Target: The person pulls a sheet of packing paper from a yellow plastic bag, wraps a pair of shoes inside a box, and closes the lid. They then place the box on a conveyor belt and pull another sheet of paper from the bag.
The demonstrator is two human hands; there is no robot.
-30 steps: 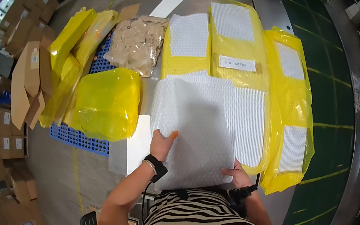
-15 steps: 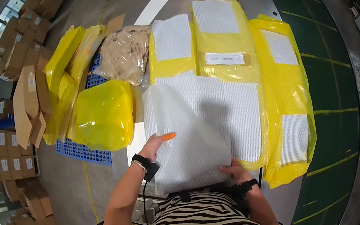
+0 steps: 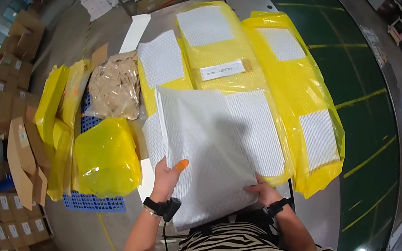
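Note:
A large white bubble-wrap mailer [image 3: 207, 148] is lifted off the table and tilted toward me. My left hand [image 3: 168, 176], with an orange cover on one fingertip, grips the mailer's lower left edge. My right hand [image 3: 264, 193] grips its lower right edge. A wrist device sits on my left wrist. Under the mailer lies a stack of similar white mailers [image 3: 259, 130] on yellow plastic bags [image 3: 293, 88].
A yellow bag bundle [image 3: 106, 157] and a clear bag of tan items [image 3: 114, 86] rest on a blue crate [image 3: 90, 203] at my left. Cardboard boxes [image 3: 5, 107] line the far left. Green floor with yellow lines [image 3: 372, 129] lies to the right.
The top mailer has been lifted from lying flat on the stack and now tilts toward me. Both hands have closed on its lower corners.

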